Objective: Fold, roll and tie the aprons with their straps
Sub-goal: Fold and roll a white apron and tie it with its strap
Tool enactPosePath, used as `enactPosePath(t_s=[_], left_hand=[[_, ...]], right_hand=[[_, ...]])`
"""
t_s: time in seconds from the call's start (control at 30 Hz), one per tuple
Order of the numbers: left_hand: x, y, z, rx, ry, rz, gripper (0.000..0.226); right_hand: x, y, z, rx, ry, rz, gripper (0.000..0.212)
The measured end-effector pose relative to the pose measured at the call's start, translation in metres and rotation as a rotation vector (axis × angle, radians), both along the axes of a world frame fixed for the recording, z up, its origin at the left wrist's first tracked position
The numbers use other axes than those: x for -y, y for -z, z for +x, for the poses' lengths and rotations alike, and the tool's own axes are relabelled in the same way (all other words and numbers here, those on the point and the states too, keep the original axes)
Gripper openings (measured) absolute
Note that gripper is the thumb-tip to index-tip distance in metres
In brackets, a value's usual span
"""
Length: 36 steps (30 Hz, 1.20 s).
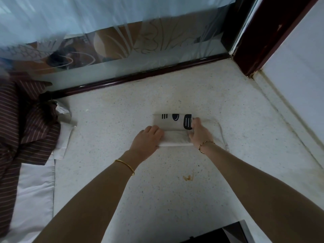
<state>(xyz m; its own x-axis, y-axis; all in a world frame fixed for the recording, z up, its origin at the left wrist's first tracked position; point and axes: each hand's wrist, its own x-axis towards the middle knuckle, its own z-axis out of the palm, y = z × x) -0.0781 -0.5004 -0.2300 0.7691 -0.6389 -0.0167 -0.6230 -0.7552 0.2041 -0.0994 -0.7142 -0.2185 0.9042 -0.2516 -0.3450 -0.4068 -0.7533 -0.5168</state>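
Apron (pixel 175 135), folded: I am rolling it, left hand (pixel 148 140) and right hand (pixel 199 133) gripping; strap (pixel 221 131) probably needing tying next.

Centre: folded beige cloth apron (pixel 173 137) on speckled pale stone surface (pixel 140 199)
Hands: left hand (pixel 149 139) on its left end, right hand (pixel 199 133) on its right
Left: brown striped fabric heap (pixel 26 130) atop white cloths (pixel 35 190)
Behind: frosted glass panel (pixel 122 41)

Fingertips of left hand (pixel 149 139) not seen. Apron (pixel 172 137) print partly covered by right hand (pixel 199 134). Striped cloth (pixel 26 128) cut off left, black object (pixel 226 234) at bottom.
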Motion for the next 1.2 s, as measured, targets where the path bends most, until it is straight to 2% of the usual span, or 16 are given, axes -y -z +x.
enactPosePath(t_s=[0.1, 0.17, 0.23, 0.3, 0.47, 0.7, 0.87, 0.93, 1.0, 1.03, 1.07, 1.13, 1.2], left_hand=[[0.001, -0.007, 0.006, -0.057, -0.024, -0.055, 0.022], [0.000, -0.012, 0.010, -0.142, -0.105, -0.102, 0.022], [-0.001, -0.016, 0.013, -0.225, -0.173, -0.139, 0.024], [-0.002, -0.017, 0.015, -0.321, -0.237, -0.152, 0.026], [-0.003, -0.015, 0.012, -0.571, -0.440, -0.224, 0.034], [-0.004, -0.013, 0.009, -0.612, -0.535, -0.275, 0.028], [-0.004, -0.014, 0.013, -0.759, -0.620, -0.242, 0.024], [0.002, -0.021, 0.016, -0.675, -0.586, -0.069, 0.024], [0.012, -0.027, 0.019, -0.348, -0.468, 0.168, 0.031], [0.020, -0.029, 0.021, -0.209, -0.389, 0.191, 0.035], [0.028, -0.029, 0.022, -0.155, -0.304, 0.156, 0.038], [0.047, -0.029, 0.022, -0.233, -0.150, 0.118, 0.042], [0.063, -0.024, 0.021, -0.303, -0.118, 0.179, 0.044]], right_hand=[[0.005, 0.006, -0.014, 0.191, -0.083, -0.066, 0.014], [0.011, 0.009, -0.024, 0.248, -0.157, 0.019, 0.023], [0.015, 0.010, -0.031, 0.238, -0.194, 0.102, 0.029], [0.017, 0.010, -0.033, 0.210, -0.184, 0.088, 0.034], [0.010, 0.010, -0.025, 0.187, -0.037, 0.201, 0.027], [-0.001, 0.016, -0.017, 0.142, 0.027, 0.170, 0.029], [-0.007, 0.021, -0.009, 0.042, 0.093, 0.055, 0.037], [-0.009, 0.018, -0.008, 0.004, 0.110, 0.013, 0.035], [-0.012, 0.015, -0.008, -0.025, 0.105, -0.026, 0.033], [-0.013, 0.013, -0.008, -0.032, 0.099, -0.039, 0.034], [-0.014, 0.013, -0.008, -0.035, 0.097, -0.050, 0.034], [-0.015, 0.013, -0.009, -0.038, 0.105, -0.053, 0.031], [-0.016, 0.013, -0.010, -0.020, 0.127, -0.042, 0.029]])
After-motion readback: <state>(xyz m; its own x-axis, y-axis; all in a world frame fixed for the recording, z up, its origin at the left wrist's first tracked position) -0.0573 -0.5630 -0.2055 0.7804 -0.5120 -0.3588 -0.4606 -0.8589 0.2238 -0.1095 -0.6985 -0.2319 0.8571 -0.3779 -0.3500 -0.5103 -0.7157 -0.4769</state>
